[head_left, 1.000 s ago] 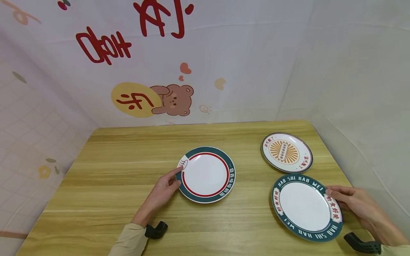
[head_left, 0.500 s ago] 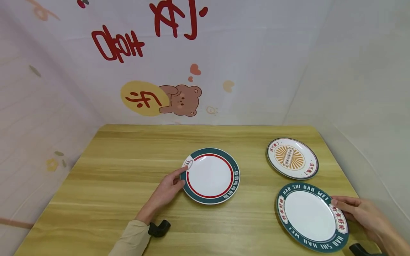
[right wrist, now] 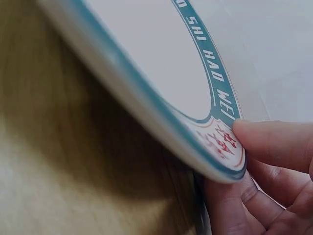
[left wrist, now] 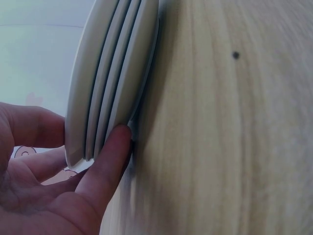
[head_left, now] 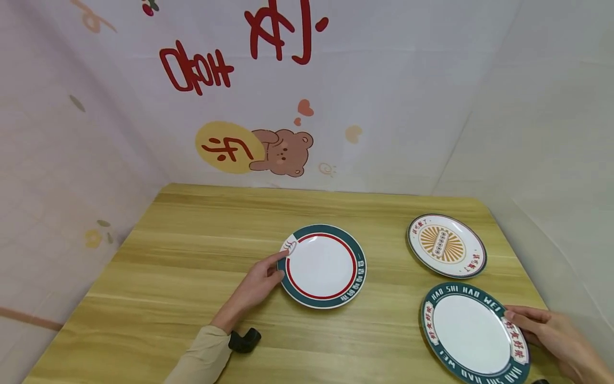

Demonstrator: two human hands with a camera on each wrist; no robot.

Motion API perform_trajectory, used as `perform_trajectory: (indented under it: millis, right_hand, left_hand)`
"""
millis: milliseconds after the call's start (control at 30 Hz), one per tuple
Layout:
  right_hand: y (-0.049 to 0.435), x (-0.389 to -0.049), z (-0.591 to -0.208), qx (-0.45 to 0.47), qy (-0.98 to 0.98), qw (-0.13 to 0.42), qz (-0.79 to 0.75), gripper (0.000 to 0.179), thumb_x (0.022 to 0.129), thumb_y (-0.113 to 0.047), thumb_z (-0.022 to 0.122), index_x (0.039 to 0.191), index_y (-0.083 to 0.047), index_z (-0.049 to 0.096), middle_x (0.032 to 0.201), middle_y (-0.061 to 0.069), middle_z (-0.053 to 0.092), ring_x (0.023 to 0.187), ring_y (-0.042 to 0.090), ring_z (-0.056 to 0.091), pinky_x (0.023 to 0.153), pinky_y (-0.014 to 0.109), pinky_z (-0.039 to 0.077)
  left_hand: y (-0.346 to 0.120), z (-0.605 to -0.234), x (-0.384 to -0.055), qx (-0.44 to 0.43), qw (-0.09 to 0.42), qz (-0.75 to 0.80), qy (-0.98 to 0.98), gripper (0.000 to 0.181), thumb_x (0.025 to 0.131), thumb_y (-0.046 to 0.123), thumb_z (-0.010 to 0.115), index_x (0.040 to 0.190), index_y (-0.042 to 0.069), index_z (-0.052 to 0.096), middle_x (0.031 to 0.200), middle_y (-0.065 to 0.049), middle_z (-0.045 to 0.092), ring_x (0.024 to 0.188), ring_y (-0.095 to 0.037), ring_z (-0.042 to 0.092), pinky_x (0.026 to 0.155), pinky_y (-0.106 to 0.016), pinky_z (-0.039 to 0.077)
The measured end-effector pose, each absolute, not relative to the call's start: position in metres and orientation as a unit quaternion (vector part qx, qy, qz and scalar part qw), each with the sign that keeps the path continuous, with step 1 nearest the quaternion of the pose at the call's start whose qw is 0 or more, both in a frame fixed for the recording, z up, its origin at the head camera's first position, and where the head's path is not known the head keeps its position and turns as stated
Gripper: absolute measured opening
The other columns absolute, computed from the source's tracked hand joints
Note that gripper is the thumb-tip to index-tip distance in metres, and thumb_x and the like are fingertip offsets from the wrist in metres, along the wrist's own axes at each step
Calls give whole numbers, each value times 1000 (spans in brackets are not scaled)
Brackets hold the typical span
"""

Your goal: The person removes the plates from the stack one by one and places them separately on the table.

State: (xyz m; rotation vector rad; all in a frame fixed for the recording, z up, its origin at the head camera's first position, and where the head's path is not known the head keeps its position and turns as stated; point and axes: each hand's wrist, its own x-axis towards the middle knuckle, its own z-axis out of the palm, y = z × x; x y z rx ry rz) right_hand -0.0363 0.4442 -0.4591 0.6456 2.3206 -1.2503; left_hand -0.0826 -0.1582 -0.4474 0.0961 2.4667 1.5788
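In the head view, a stack of plates lies mid-table, its top one white with a green rim and a red ring. My left hand grips the stack's left edge. Several stacked rims show edge-on in the left wrist view, with fingers against both the upper and lower sides. At the right, my right hand pinches the edge of a white plate with a green lettered rim. Thumb on top, fingers below, it holds this plate tilted over the wood in the right wrist view.
A white plate with an orange sunburst lies at the back right, just beyond the held plate. The wooden table meets a printed cloth wall at the back, with more cloth along both sides.
The head view has turned, so the table, wall and plates all sit farther right in it. Both hands keep the same holds, and the plates barely change place relative to each other.
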Motion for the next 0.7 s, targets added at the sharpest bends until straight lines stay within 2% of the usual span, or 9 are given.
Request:
perform_trajectory:
  millis: [267, 433, 600, 700]
  right_hand:
    - [446, -37, -462, 243, 850, 192, -426, 77, 94, -50, 73, 136, 13, 58, 109, 18, 73, 86, 17, 65, 64, 19, 57]
    - [440, -36, -458, 227, 864, 188, -409, 77, 97, -52, 69, 137, 13, 58, 114, 23, 71, 86, 12, 63, 65, 19, 57]
    - [435, -35, -450, 206, 872, 179, -406, 77, 104, -52, 56, 143, 15, 50, 124, 29, 68, 82, -4, 62, 68, 20, 60]
    - [432, -32, -447, 193, 880, 157, -405, 79, 107, -52, 49, 147, 16, 43, 128, 29, 67, 81, -12, 58, 68, 19, 59]
  left_hand:
    - [-157, -448, -83, 32, 108, 538, 835, 49, 103, 3, 54, 152, 10, 53, 157, -17, 47, 135, -31, 49, 117, -56, 36]
    - [-157, -447, -83, 29, 108, 537, 836, 49, 104, 4, 55, 152, 11, 53, 157, -16, 47, 138, -32, 48, 118, -55, 36]
    - [-157, -447, -83, 28, 109, 537, 836, 49, 103, 4, 55, 151, 11, 54, 155, -16, 49, 129, -29, 52, 114, -52, 41]
    - [-157, -447, -84, 29, 108, 537, 836, 49, 103, 3, 55, 151, 11, 54, 154, -16, 50, 123, -27, 53, 111, -49, 43]
